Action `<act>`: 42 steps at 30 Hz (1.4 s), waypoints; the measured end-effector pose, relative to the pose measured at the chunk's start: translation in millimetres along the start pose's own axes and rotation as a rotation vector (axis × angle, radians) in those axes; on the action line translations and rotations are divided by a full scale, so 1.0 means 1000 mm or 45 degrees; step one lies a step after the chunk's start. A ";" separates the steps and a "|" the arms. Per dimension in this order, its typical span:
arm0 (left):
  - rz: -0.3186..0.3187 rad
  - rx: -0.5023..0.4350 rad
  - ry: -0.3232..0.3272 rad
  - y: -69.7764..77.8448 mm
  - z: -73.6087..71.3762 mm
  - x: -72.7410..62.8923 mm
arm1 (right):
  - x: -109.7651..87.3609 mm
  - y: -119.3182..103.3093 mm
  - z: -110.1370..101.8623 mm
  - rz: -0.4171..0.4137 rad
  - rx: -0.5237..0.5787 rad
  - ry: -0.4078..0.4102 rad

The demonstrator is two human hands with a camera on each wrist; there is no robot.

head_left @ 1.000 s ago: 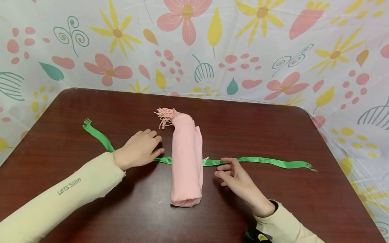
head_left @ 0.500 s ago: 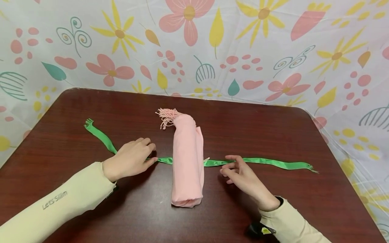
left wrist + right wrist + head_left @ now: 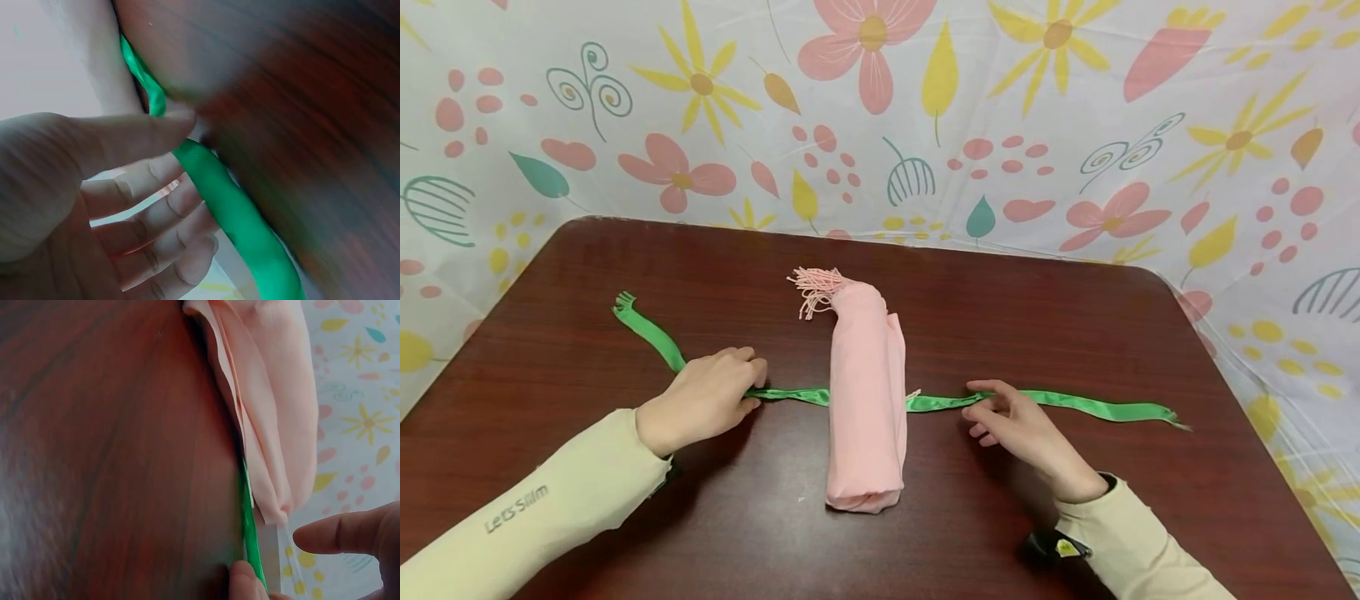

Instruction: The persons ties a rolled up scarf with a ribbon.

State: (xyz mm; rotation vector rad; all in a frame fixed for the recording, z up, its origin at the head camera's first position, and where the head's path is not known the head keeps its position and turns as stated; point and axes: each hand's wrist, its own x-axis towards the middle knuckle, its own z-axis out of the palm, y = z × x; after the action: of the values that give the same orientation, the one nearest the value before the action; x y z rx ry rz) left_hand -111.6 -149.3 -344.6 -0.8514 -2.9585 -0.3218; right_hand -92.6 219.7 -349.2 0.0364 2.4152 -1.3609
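A rolled pink scarf (image 3: 867, 400) with a fringed far end lies lengthwise on the table. Under it runs a green ribbon (image 3: 1097, 406), its ends out to both sides. To the scarf's left, my left hand (image 3: 703, 400) pinches the ribbon; in the left wrist view the thumb (image 3: 137, 134) crosses the green band (image 3: 219, 187), the other fingers loosely bent. On the other side my right hand (image 3: 1026, 433) holds the ribbon low between thumb and a finger, index finger stretched apart. In the right wrist view, the thumb (image 3: 242, 581) touches the ribbon (image 3: 249, 531); most of that hand is out of frame.
The dark brown wooden table (image 3: 1000, 308) has rounded far corners. A white curtain (image 3: 737, 42) printed with flowers and leaves hangs behind it and along its right side. A black wrist device (image 3: 1045, 546) sits below the right sleeve (image 3: 1131, 533).
My left hand has slid left along the ribbon, away from the scarf, uncovering more of it. The right hand has shifted slightly right. The scarf stays in place while the view drifts a little.
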 end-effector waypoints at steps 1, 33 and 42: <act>-0.005 -0.001 0.002 -0.002 0.000 -0.001 | 0.000 0.001 -0.002 0.010 -0.002 0.003; -0.261 -0.213 0.098 0.000 -0.003 0.003 | 0.004 0.004 0.000 -0.038 0.516 0.211; -0.310 -0.473 0.113 0.001 0.002 0.007 | 0.007 0.000 0.008 -0.130 0.708 0.229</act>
State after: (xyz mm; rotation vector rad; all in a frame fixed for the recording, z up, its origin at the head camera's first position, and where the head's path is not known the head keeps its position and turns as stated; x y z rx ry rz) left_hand -117.2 -144.7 -345.7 -0.4779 -2.9638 -0.9174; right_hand -96.6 212.2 -355.3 0.1872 2.1150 -2.1161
